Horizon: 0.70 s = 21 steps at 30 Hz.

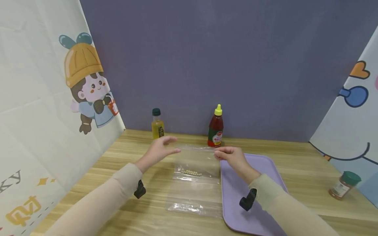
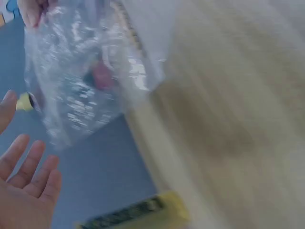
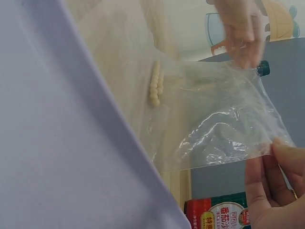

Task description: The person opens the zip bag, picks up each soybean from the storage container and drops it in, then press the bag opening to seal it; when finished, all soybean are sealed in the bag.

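Note:
A clear plastic zip bag (image 1: pixel 196 191) lies partly on the wooden table, its upper end lifted. Small cream beads (image 1: pixel 191 172), lined up like a doubled strand, are inside it. My right hand (image 1: pixel 234 160) pinches the bag's top right corner between thumb and fingers, as the right wrist view also shows. Just off the top left corner, my left hand (image 1: pixel 157 151) is held with thumb and fingers spread. In the left wrist view that hand (image 2: pixel 28 191) has nothing between its fingers, and the bag (image 2: pixel 76 95) hangs apart from it.
A lilac tray (image 1: pixel 236 209) lies under my right forearm, against the bag's right side. Behind stand a yellow oil bottle (image 1: pixel 157 127) and a red sauce bottle (image 1: pixel 215 131) with a yellow cap. A green-capped spice jar (image 1: pixel 344 186) is at far right.

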{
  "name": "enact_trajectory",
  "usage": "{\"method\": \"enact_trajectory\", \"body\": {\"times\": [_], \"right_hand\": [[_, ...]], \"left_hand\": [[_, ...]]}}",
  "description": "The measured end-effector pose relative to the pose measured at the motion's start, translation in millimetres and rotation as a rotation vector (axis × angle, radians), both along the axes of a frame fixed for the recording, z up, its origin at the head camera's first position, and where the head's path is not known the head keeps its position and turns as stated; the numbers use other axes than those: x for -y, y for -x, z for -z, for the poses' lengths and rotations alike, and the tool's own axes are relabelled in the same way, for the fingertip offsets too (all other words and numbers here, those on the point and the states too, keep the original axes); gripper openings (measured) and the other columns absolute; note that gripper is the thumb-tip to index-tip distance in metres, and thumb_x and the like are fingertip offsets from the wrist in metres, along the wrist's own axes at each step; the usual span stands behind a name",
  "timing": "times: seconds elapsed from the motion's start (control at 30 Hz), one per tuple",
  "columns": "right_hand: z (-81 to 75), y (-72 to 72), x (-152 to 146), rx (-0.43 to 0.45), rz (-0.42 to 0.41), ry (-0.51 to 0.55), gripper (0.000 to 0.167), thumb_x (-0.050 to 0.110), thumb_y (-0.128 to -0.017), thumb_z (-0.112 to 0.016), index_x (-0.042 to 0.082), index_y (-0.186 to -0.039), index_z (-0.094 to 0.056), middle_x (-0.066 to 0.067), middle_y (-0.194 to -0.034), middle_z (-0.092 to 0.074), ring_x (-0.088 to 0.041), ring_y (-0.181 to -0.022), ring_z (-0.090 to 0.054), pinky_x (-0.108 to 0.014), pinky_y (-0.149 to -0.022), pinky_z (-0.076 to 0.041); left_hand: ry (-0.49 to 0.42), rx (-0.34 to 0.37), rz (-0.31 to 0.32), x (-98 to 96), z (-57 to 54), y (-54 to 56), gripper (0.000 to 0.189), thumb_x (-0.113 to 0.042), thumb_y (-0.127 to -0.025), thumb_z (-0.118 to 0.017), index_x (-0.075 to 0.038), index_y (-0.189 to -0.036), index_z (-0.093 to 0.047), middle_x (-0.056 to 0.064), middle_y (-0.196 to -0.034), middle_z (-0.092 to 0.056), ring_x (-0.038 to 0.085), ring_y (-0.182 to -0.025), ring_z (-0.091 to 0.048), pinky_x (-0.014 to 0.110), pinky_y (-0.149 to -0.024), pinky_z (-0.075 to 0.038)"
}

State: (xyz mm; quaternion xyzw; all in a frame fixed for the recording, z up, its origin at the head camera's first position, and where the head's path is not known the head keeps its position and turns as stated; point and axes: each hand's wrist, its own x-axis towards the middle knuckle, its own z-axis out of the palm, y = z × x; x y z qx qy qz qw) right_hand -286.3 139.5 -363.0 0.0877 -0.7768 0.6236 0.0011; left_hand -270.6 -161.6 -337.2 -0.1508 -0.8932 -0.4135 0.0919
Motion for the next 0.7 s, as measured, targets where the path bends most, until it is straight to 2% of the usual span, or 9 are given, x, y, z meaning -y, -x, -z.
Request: {"method": "enact_trajectory", "body": {"times": [0.1,0.23,0.47,0.57,0.7], "right_hand": [[1.5,0.5,-1.5,0.000,-0.003,0.012,0.030,0.013,-0.088,-0.070,-0.008,-0.109,-0.069,0.006,-0.080,-0.073,-0.002,-0.073,-0.065,-0.022,-0.074,-0.058],[3.6,0.4,-1.9,0.010,-0.004,0.027,0.030,0.012,-0.088,-0.070,-0.009,-0.108,-0.068,0.006,-0.077,-0.072,-0.004,-0.072,-0.065,-0.021,-0.071,-0.058],[4.4,-2.4,-0.6,-0.014,-0.026,0.008,0.028,0.014,-0.088,-0.070,-0.008,-0.106,-0.069,0.004,-0.080,-0.073,-0.005,-0.073,-0.066,-0.030,-0.077,-0.059],[3.8,-3.7,1.2,-0.022,-0.036,0.009,0.025,0.010,-0.089,-0.069,-0.010,-0.104,-0.069,0.004,-0.080,-0.073,-0.005,-0.073,-0.067,-0.031,-0.078,-0.060],[0.7,-7.0,5.5,-0.033,-0.056,0.040,0.023,0.008,-0.088,-0.069,-0.011,-0.102,-0.068,0.005,-0.079,-0.073,-0.005,-0.073,-0.067,-0.024,-0.074,-0.059]], "left_hand": [[0.109,-0.041,0.058,-14.7,-11.1,0.0,0.058,-0.033,-0.080,-0.078,-0.015,-0.131,-0.059,0.005,-0.137,-0.058,0.029,-0.130,-0.050,0.048,-0.112,-0.039],[0.189,-0.058,0.146,-40.0,-22.0,0.7,0.056,-0.031,-0.082,-0.076,-0.015,-0.132,-0.058,0.004,-0.138,-0.057,0.026,-0.132,-0.049,0.045,-0.114,-0.038],[0.315,-0.056,0.250,-80.6,-27.4,8.9,0.046,-0.025,-0.086,-0.073,-0.009,-0.128,-0.061,0.008,-0.133,-0.060,0.026,-0.127,-0.053,0.041,-0.111,-0.041],[0.358,-0.081,0.284,-94.0,-25.4,13.7,0.035,-0.024,-0.087,-0.073,-0.008,-0.117,-0.068,0.006,-0.120,-0.068,0.023,-0.115,-0.061,0.035,-0.102,-0.049],[0.344,-0.094,0.287,-105.6,-23.2,15.9,0.018,-0.023,-0.085,-0.074,-0.009,-0.095,-0.074,0.002,-0.094,-0.074,0.013,-0.085,-0.067,0.023,-0.078,-0.055]]}}
